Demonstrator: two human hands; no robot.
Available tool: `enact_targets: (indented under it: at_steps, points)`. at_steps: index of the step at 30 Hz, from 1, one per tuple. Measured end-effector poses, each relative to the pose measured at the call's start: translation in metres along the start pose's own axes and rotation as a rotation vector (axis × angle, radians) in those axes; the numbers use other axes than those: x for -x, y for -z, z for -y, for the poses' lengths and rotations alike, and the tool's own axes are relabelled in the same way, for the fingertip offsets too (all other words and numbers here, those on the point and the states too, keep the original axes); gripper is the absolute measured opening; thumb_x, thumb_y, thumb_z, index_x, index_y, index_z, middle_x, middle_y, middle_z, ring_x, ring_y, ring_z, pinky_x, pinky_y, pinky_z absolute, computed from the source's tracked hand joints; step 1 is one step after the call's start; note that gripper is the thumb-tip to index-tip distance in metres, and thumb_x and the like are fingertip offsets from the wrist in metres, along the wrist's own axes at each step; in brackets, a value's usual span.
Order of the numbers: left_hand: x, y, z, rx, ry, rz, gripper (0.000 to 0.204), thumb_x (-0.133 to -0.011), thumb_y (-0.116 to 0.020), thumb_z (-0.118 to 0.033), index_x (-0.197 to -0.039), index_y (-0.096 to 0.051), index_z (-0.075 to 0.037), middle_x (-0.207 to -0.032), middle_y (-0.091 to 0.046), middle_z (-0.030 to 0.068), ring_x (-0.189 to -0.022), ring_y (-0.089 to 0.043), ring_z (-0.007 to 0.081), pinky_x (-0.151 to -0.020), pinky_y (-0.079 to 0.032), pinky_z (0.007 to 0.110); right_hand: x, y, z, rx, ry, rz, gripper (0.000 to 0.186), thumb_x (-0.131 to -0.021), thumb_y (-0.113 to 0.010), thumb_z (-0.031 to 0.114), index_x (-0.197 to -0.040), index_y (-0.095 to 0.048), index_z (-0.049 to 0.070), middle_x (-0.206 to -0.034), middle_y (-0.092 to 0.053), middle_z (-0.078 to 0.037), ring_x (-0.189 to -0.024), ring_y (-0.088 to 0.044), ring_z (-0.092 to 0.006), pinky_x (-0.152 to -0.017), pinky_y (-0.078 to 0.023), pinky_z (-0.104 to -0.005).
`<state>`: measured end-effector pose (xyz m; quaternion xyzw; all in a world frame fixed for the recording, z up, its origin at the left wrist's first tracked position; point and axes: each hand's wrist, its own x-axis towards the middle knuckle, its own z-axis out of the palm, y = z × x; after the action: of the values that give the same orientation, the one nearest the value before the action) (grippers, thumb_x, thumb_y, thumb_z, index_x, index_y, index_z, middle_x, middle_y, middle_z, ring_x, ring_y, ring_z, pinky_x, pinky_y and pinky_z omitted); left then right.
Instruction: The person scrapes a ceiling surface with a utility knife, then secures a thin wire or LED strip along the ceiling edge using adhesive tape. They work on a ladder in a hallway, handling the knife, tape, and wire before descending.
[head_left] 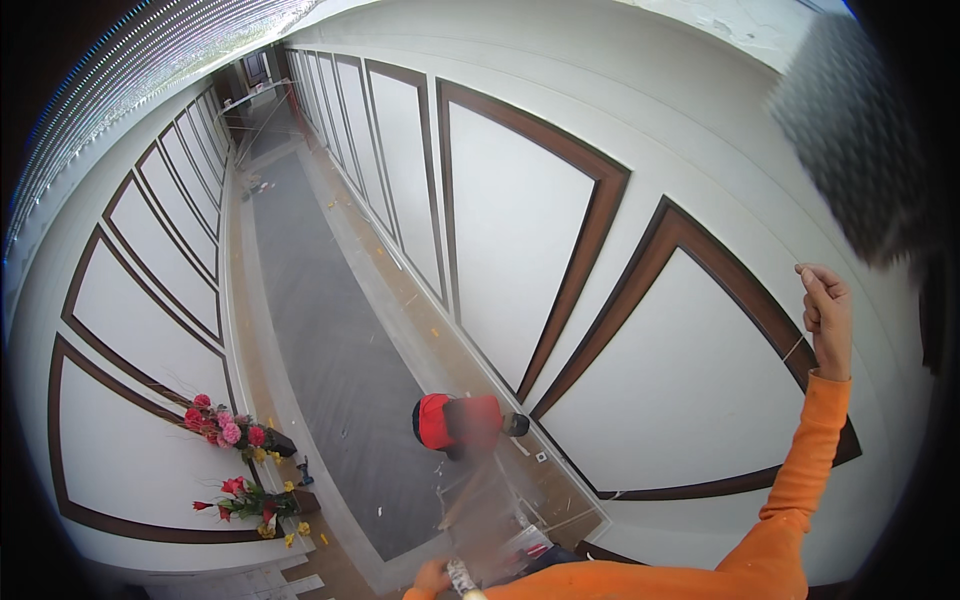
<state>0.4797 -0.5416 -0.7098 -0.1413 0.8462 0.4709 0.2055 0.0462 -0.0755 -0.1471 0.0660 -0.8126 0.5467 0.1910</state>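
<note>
My right hand [826, 312] is raised at the right, at the end of an orange sleeve, close to the wall by a brown moulding frame [800, 350]. Its fingers are curled in with thumb against forefinger; anything small between them does not show. A thin pale strip [793, 348] crosses the moulding just below the hand. Low in the middle, my left hand [432, 576] is partly in view beside a pale, mottled roll-shaped thing [461, 577]; its fingers are too hidden to read. A blurred dark grey textured thing [850, 135] hangs above my right hand.
Far below, a person in a red and dark top [455, 420] bends near the wall's foot. Artificial-looking flowers [225, 428] and a cordless drill [305, 472] stand at the left. A long grey floor covering [330, 300] runs down the corridor between panelled walls.
</note>
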Motion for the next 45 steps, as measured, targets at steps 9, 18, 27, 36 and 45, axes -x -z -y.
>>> enact_targets:
  at_steps: [9,18,27,36,45]
  points:
    - [-0.09,0.036,-0.1,0.163,-0.276,0.051,0.059,-0.08,-0.068,-0.015,-0.14,-0.063,-0.015,-0.123,-0.071,0.0153,-0.111,-0.068,0.027,-0.098,-0.051,0.035,0.013,0.021,0.044,0.484,0.417,-0.165,0.021,-0.094,-0.073,0.021,-0.098,-0.077,0.0,-0.07,-0.062,0.002,-0.064,-0.05,-0.0064,-0.059,-0.038,-0.0252]
    - [-0.079,0.066,-0.277,0.41,-0.439,0.389,0.04,-0.085,-0.07,-0.016,-0.122,-0.07,-0.002,-0.103,-0.072,0.018,-0.097,-0.069,0.029,-0.089,-0.052,0.037,0.046,0.08,0.095,0.678,0.463,-0.379,0.022,-0.09,-0.075,0.021,-0.094,-0.077,-0.001,-0.071,-0.069,-0.006,-0.06,-0.052,-0.0134,-0.059,-0.044,-0.0297]
    - [-0.065,0.064,-0.442,0.238,-1.093,0.429,0.028,-0.081,-0.069,-0.008,-0.106,-0.076,0.0,-0.089,-0.071,0.0164,-0.086,-0.07,0.0304,-0.079,-0.053,0.035,0.139,0.169,0.095,0.731,0.342,-0.612,0.017,-0.09,-0.076,0.017,-0.093,-0.079,0.0,-0.075,-0.072,-0.003,-0.067,-0.058,-0.0081,-0.062,-0.045,-0.0242]
    - [-0.036,0.04,-0.572,0.163,-1.292,0.485,0.026,-0.08,-0.069,-0.003,-0.104,-0.075,0.002,-0.083,-0.068,0.015,-0.072,-0.065,0.0279,-0.068,-0.051,0.033,0.22,0.247,0.1,0.756,0.342,-0.785,0.021,-0.092,-0.075,0.021,-0.094,-0.079,0.0,-0.084,-0.075,-0.004,-0.08,-0.065,-0.0115,-0.076,-0.051,-0.0256]
    - [0.049,0.008,-0.704,0.04,-1.671,0.314,0.026,-0.086,-0.076,-0.012,-0.109,-0.074,0.001,-0.072,-0.06,0.0128,-0.062,-0.06,0.0245,-0.059,-0.048,0.033,0.229,0.327,0.068,0.488,0.101,-1.001,0.027,-0.089,-0.08,0.027,-0.098,-0.077,0.002,-0.079,-0.06,0.004,-0.064,-0.044,-0.0064,-0.058,-0.039,-0.0233]
